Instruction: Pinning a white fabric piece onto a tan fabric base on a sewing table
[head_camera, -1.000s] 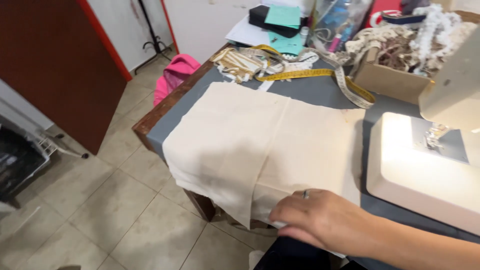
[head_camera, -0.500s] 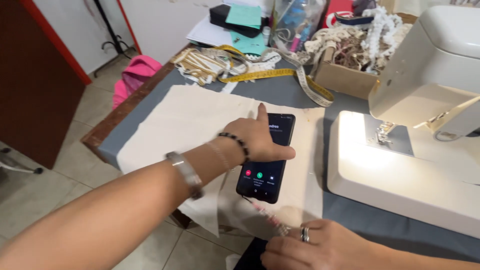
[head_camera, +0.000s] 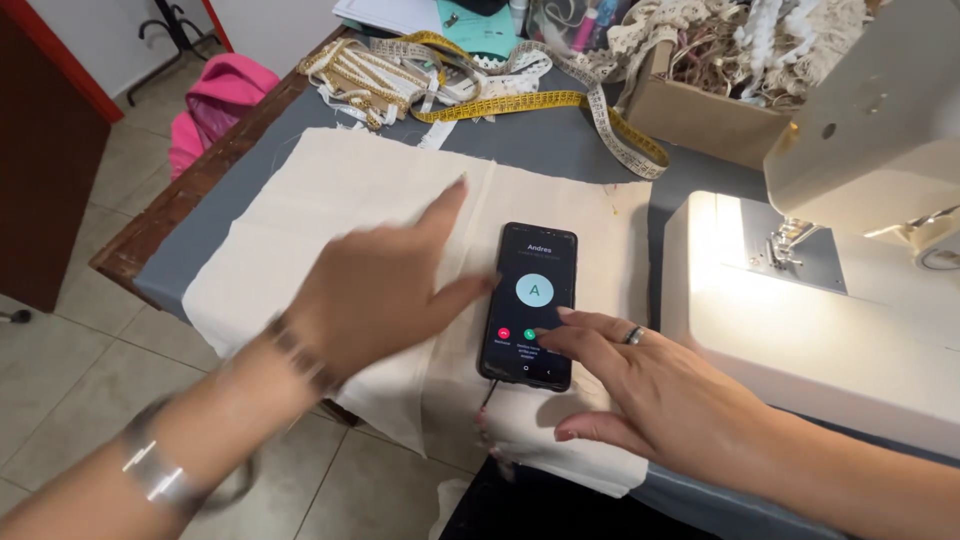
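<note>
I see the phone (head_camera: 529, 305) lying flat on the cream cloth (head_camera: 340, 190), just left of the lit sewing machine (head_camera: 820, 300). My right hand (head_camera: 650, 390), fingers spread, has one fingertip on its screen; my left hand (head_camera: 385, 290) hovers open just left of the phone. A careless tap could hit the wrong button, or the cloth could slide toward the table (head_camera: 200, 235) edge.

— What lies on the grey-topped wooden table (head_camera: 190, 262)?

— A cream rectangular cloth (head_camera: 330, 190), with a black slab smartphone (head_camera: 531, 303) on its right part. The left hand (head_camera: 375, 290) is just left of the phone; the right hand (head_camera: 650, 390) is at its near right corner.

— And around that?

— A white sewing machine (head_camera: 830, 300) stands right of the cloth. Behind it lie a yellow tape measure (head_camera: 540, 100) and a brown cardboard box of lace trims (head_camera: 700, 110).
</note>
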